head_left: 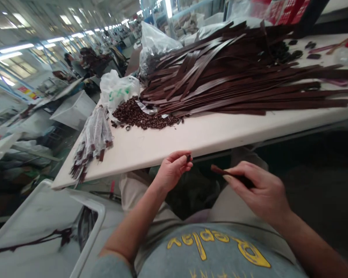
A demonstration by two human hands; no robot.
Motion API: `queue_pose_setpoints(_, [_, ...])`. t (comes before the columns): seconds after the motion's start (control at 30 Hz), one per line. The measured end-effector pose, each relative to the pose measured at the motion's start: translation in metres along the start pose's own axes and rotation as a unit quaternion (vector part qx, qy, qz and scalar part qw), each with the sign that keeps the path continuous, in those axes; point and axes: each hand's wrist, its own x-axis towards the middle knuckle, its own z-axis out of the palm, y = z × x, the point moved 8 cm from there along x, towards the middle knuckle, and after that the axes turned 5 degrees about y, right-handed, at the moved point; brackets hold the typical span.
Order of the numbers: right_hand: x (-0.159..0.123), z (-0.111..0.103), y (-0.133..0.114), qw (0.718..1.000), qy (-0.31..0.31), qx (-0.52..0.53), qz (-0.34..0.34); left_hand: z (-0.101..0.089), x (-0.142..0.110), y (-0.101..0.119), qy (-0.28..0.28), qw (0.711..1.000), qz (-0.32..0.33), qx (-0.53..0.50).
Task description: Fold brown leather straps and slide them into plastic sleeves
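Observation:
Pinched between the thumb and fingers of my left hand (172,170) is a small dark brown loop (188,157), mostly covered by the fingertips. My right hand (259,189) is closed round a brown leather strap (218,170), whose end sticks out toward the left hand. Loop and strap end are apart, both just off the table's front edge above my lap. Farther back on the white table (208,131) lies a heap of small brown loops (145,117). Behind it spreads a big pile of long brown straps (203,81).
A wrapped bundle of straps (91,137) lies at the table's left end, near a white plastic bag (118,87). A clear bag (155,44) stands behind. At lower left is a white bin (100,210) with dark strips inside. Another person (75,63) sits far back.

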Motion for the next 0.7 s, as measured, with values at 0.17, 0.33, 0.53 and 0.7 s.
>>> queue_pose_setpoints(0.17, [0.007, 0.017, -0.024, 0.999, -0.002, 0.031, -0.020, 0.009, -0.026, -0.025, -0.004, 0.999, -0.026, -0.047])
queue_pose_setpoints(0.33, [0.002, 0.023, -0.031, 0.998, -0.019, 0.041, -0.035, 0.010, -0.029, -0.024, 0.004, 0.999, 0.015, -0.036])
queue_pose_setpoints(0.53, [-0.005, 0.027, -0.032, 0.996, -0.049, 0.067, -0.034, 0.014, -0.031, -0.024, -0.038, 0.998, 0.031, 0.034])
queue_pose_setpoints(0.7, [-0.007, 0.034, -0.027, 0.994, -0.059, 0.093, -0.025, 0.015, -0.034, -0.035, -0.074, 0.995, 0.011, 0.068])
